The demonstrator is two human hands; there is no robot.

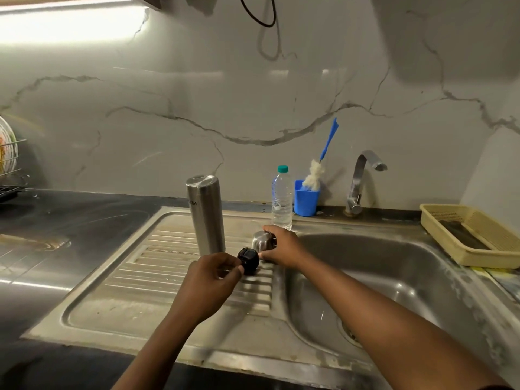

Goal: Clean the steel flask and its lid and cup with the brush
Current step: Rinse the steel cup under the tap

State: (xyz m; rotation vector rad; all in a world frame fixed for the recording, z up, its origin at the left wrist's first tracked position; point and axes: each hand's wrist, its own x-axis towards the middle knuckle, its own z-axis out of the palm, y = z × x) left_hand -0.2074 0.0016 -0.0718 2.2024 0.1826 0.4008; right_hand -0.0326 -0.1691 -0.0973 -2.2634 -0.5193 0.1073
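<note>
Pre-scrub step: left hand (pixel 213 274) pinches lid (pixel 249 258), right hand (pixel 281 246) grips cup (pixel 260 241). Next: fetch brush (pixel 315 178), 1 o'clock of cup.

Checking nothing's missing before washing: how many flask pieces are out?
3: tall steel flask body on the ribbed drainboard, small steel cup in the right hand, round black lid in the left hand.

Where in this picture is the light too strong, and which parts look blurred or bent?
Head view: the strip light top left is blown out and glares on the wall; the dish rack at the left edge is smeared; the counter edge bows from the wide lens; the flask, lid and cup look fairly sharp.
</note>
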